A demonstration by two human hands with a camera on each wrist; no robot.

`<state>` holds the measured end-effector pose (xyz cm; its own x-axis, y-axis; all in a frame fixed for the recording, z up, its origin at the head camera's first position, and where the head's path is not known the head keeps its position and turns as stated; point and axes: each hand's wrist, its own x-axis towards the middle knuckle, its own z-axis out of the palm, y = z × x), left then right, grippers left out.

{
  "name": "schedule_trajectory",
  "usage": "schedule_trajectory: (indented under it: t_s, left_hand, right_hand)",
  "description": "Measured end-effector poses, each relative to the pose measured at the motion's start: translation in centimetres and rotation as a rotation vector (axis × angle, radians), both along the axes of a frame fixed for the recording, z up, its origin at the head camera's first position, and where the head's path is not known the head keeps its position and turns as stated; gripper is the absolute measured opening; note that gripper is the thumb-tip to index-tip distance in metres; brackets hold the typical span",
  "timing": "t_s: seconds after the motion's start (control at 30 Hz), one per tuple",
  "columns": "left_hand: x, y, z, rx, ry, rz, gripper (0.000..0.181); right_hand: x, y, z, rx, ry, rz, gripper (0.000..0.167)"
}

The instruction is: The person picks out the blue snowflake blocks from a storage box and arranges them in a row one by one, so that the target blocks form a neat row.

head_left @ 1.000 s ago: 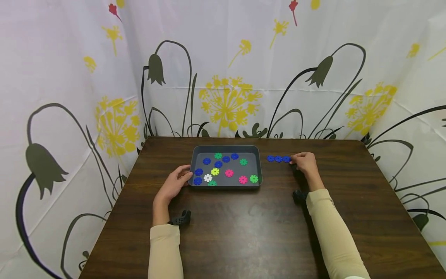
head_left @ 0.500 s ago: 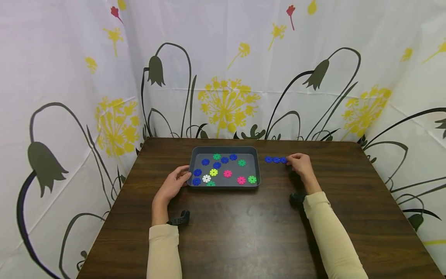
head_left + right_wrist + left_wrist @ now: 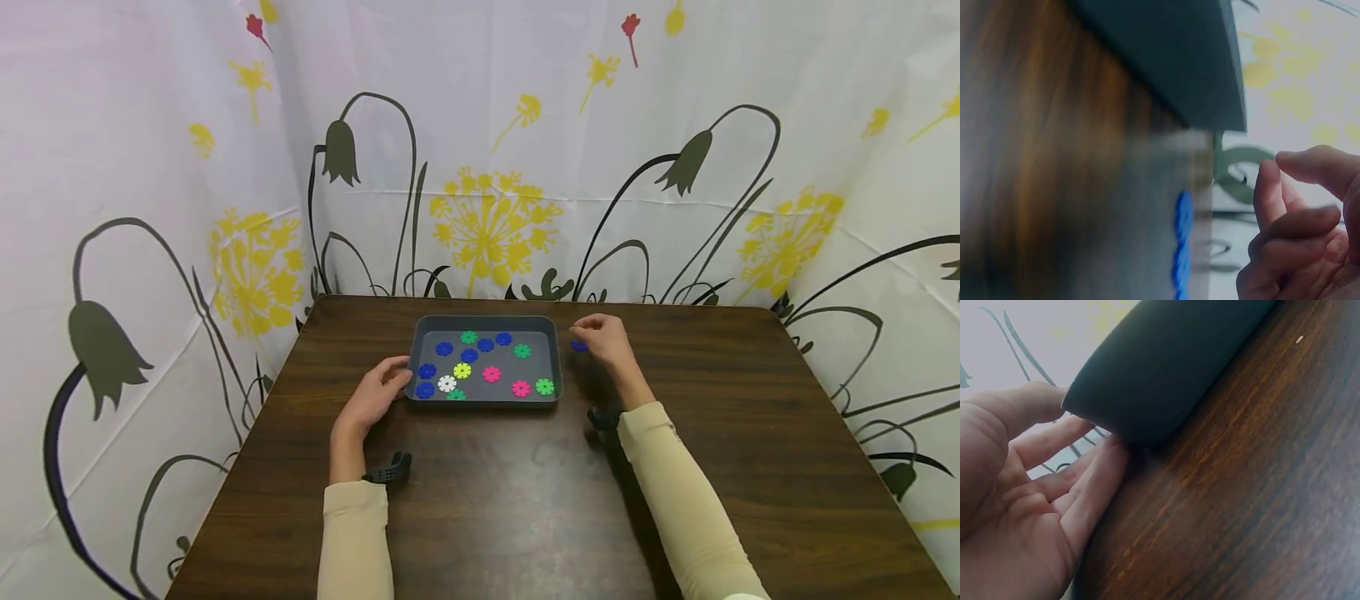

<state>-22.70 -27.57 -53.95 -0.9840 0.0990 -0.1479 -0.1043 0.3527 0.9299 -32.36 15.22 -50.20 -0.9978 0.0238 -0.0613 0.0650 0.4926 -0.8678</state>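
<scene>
My left hand [image 3: 372, 396] holds the left side of a dark grey rectangular tray [image 3: 487, 403]. In the left wrist view its thumb meets the rim while the fingers touch the outer wall. Just right of the tray, my right hand [image 3: 607, 340] hovers over the table with thumb and index tips together, the other fingers curled and nothing between them. Below it a row of blue notched discs [image 3: 1182, 215] lies on the wood. From the head only one end disc [image 3: 579, 345] shows; the hand hides the others.
Several notched discs lie flat in the tray: blue [image 3: 445, 349], green [image 3: 522, 351], pink [image 3: 491, 374], a yellow [image 3: 462, 371] and a white one [image 3: 447, 383]. A brown wooden table [image 3: 480, 500] carries the tray. A flower-print curtain [image 3: 480, 125] hangs behind.
My right hand has let go of the right end of the blue disc row and moved left, above the row towards the tray. The left hand and tray stay put.
</scene>
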Motion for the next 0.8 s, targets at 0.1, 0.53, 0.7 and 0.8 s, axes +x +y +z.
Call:
schedule_trajectory:
  t_s: [0.1, 0.53, 0.7, 0.8]
  left_hand:
    - [0.0, 0.0, -0.2, 0.022, -0.006, 0.002, 0.056]
    - [0.0, -0.1, -0.1, 0.045, -0.021, -0.006, 0.056]
    - [0.2, 0.0, 0.2, 0.038, -0.022, -0.018, 0.055]
    - [0.0, -0.1, -0.1, 0.038, -0.019, -0.021, 0.057]
  right_hand:
    - [-0.2, -1.5, 0.5, -0.035, -0.019, 0.031, 0.027]
    - [-1.1, -6.1, 2.0, -0.024, -0.067, 0.171, 0.029]
    - [-1.8, -7.3, 2.4, 0.054, -0.076, 0.196, 0.029]
    - [-2.2, -8.1, 2.7, 0.079, -0.086, 0.204, 0.027]
